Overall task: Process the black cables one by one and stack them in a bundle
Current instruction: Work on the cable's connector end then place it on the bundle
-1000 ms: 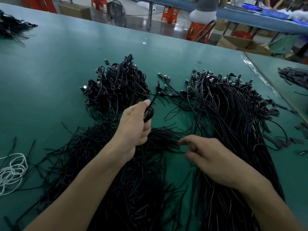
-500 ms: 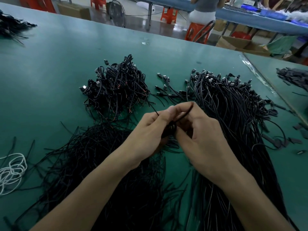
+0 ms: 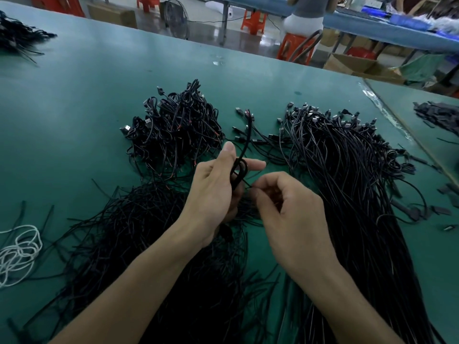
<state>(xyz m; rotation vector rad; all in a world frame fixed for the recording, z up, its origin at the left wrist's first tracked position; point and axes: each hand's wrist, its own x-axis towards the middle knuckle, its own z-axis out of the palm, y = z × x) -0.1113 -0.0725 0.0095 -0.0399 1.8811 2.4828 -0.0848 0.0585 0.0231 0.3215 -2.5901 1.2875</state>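
Hands nearly touching above the green counter (image 3: 74, 108). Left hand (image 3: 213, 192): clamped round a looped black cable (image 3: 242, 167), plug end up. Right hand (image 3: 293, 212): pinching a thin black strand (image 3: 247, 185) beside the loop. Straight cables (image 3: 347, 182) at right.

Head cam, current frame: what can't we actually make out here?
- Head view: thin strand pinched by the right hand; tie or cable tail, too small and dark to tell.
- Head view: lower part of the looped cable, hidden by the left hand.
- Head view: near ends of the long cable pile, cut off by the bottom edge.
- Head view: white cord, cut by the left edge.
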